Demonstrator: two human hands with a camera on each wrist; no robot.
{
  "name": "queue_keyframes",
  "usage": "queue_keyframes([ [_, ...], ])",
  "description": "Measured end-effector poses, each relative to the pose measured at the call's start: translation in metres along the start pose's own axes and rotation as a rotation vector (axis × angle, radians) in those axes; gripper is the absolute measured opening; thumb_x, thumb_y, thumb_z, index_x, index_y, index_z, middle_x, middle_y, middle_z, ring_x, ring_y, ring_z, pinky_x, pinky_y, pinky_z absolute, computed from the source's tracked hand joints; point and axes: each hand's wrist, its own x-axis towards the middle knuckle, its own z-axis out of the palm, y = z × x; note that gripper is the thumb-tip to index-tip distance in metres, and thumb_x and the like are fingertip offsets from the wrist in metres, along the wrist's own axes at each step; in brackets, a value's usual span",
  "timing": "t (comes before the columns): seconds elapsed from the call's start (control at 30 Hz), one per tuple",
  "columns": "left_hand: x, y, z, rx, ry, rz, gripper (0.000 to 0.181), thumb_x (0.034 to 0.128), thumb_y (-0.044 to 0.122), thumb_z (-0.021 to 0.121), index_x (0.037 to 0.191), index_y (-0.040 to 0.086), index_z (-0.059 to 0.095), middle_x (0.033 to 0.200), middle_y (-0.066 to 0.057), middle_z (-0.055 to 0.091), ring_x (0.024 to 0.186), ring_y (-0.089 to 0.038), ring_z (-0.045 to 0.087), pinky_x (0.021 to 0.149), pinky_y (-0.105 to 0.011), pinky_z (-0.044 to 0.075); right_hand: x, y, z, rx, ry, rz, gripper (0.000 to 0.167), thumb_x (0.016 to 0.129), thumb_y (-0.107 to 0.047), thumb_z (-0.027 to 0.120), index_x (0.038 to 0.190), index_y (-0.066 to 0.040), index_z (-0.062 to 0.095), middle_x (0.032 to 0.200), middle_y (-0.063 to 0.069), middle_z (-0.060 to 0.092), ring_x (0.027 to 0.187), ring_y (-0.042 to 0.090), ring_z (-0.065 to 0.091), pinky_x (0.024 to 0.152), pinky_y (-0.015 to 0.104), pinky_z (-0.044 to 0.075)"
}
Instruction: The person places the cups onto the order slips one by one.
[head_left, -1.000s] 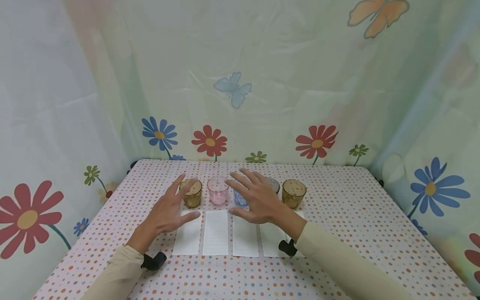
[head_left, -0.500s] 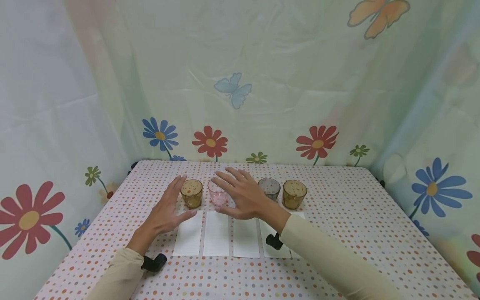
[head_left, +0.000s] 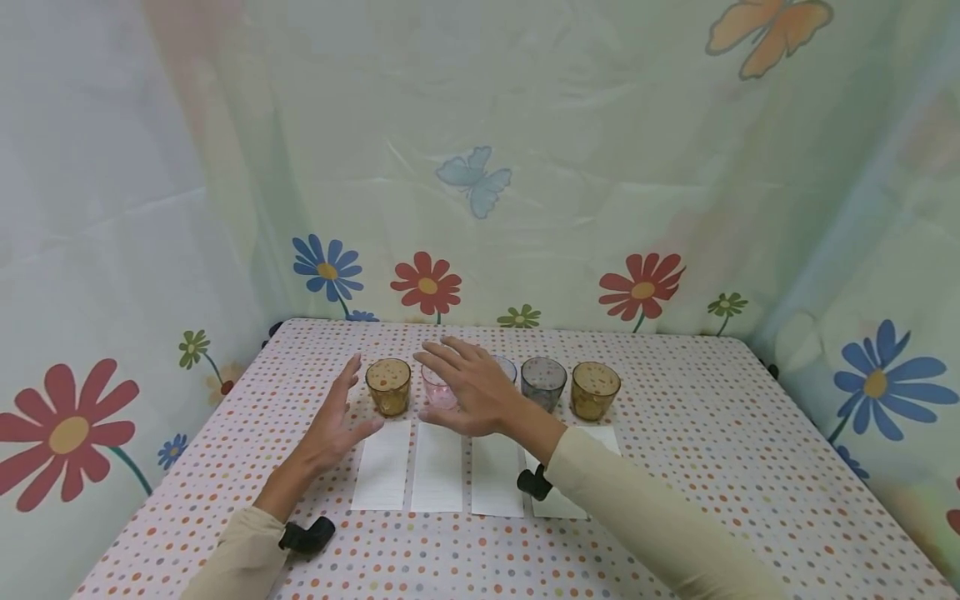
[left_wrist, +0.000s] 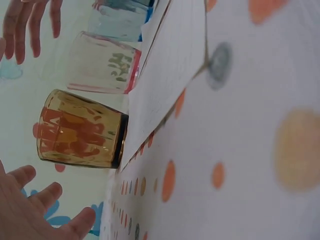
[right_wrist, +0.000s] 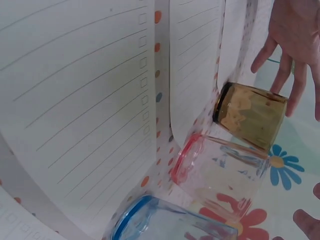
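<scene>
Several glasses stand in a row: an amber glass (head_left: pixel 389 388) at the left, a pink glass (head_left: pixel 437 390), a blue glass (head_left: pixel 506 367), a grey glass (head_left: pixel 543 385) and another amber glass (head_left: pixel 595 392). The left hand (head_left: pixel 330 429), fingers spread, hovers left of the left amber glass (left_wrist: pixel 82 131), holding nothing. Raised in front of the pink and blue glasses, the right hand (head_left: pixel 476 393) has its fingers extended and partly hides both. In the right wrist view, the pink glass (right_wrist: pixel 220 170) and blue glass (right_wrist: pixel 170 222) show whole sides untouched.
Upright paper sheets lie side by side in front of the glasses, among them a lined sheet (head_left: pixel 437 475) and one under the right forearm. A dotted cloth (head_left: pixel 420 554) covers the table. Flowered curtains (head_left: pixel 555 200) surround it behind and at both sides.
The right hand has moved left, from in front of the blue and grey glasses to the pink one, uncovering the grey glass. The left hand has shifted slightly left, away from the amber glass.
</scene>
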Motion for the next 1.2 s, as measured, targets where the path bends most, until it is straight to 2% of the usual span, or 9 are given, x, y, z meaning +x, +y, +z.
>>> queue_keyframes([
  [0.1, -0.001, -0.001, -0.001, -0.071, 0.002, -0.006, 0.096, 0.0922, 0.032, 0.066, 0.165, 0.022, 0.004, 0.169, -0.015, 0.009, 0.151, -0.047, 0.014, 0.109, -0.078, 0.02, 0.004, -0.002, 0.001, 0.006, -0.011, 0.011, 0.081, 0.091, -0.062, 0.058, 0.157, -0.02, 0.039, 0.162, 0.006, 0.038, 0.149, 0.033, 0.033, 0.118, 0.056, 0.03],
  [0.23, -0.002, -0.003, -0.001, -0.116, -0.013, -0.016, 0.092, 0.0942, 0.032, 0.062, 0.165, 0.024, 0.003, 0.169, -0.017, 0.009, 0.151, -0.049, 0.014, 0.11, -0.078, 0.019, 0.01, -0.004, 0.003, 0.039, -0.018, 0.021, 0.08, 0.091, -0.06, 0.061, 0.157, -0.018, 0.04, 0.162, 0.007, 0.037, 0.148, 0.031, 0.034, 0.119, 0.055, 0.031],
  [0.5, -0.002, -0.014, -0.003, -0.23, -0.003, 0.005, 0.084, 0.0969, 0.016, 0.052, 0.164, 0.012, 0.002, 0.167, -0.025, 0.007, 0.149, -0.055, 0.013, 0.109, -0.079, 0.018, 0.023, -0.008, 0.01, 0.058, -0.042, 0.027, 0.081, 0.092, -0.06, 0.06, 0.157, -0.017, 0.039, 0.162, 0.009, 0.038, 0.148, 0.029, 0.036, 0.119, 0.052, 0.031],
  [0.63, -0.001, -0.019, -0.004, -0.267, -0.006, -0.026, 0.083, 0.098, 0.019, 0.051, 0.164, 0.014, 0.002, 0.167, -0.024, 0.006, 0.149, -0.054, 0.012, 0.11, -0.078, 0.019, 0.032, -0.014, 0.011, 0.056, -0.072, 0.038, 0.083, 0.092, -0.061, 0.06, 0.158, -0.017, 0.037, 0.162, 0.008, 0.038, 0.148, 0.028, 0.036, 0.119, 0.051, 0.03],
  [0.8, -0.001, -0.018, -0.005, -0.317, -0.03, -0.056, 0.08, 0.1001, 0.023, 0.048, 0.165, 0.017, 0.001, 0.167, -0.025, 0.006, 0.149, -0.054, 0.011, 0.112, -0.077, 0.016, 0.039, -0.019, 0.014, 0.08, -0.105, 0.051, 0.082, 0.093, -0.06, 0.06, 0.158, -0.015, 0.037, 0.162, 0.007, 0.037, 0.148, 0.027, 0.036, 0.12, 0.05, 0.031],
  [1.07, -0.003, -0.019, -0.008, -0.49, -0.08, -0.083, 0.071, 0.1042, 0.025, 0.038, 0.165, 0.023, 0.0, 0.168, -0.022, 0.002, 0.152, -0.05, 0.005, 0.116, -0.073, 0.009, 0.053, -0.024, 0.02, 0.056, -0.17, 0.101, 0.08, 0.095, -0.062, 0.054, 0.159, -0.018, 0.034, 0.162, 0.005, 0.037, 0.148, 0.026, 0.036, 0.118, 0.049, 0.033],
  [1.2, -0.004, -0.021, -0.01, -0.52, -0.096, -0.099, 0.066, 0.1058, 0.03, 0.032, 0.165, 0.028, 0.002, 0.169, -0.02, 0.002, 0.153, -0.047, 0.006, 0.117, -0.071, 0.008, 0.06, -0.026, 0.023, 0.041, -0.195, 0.127, 0.082, 0.095, -0.063, 0.054, 0.16, -0.019, 0.033, 0.162, 0.004, 0.037, 0.148, 0.026, 0.036, 0.118, 0.049, 0.034],
])
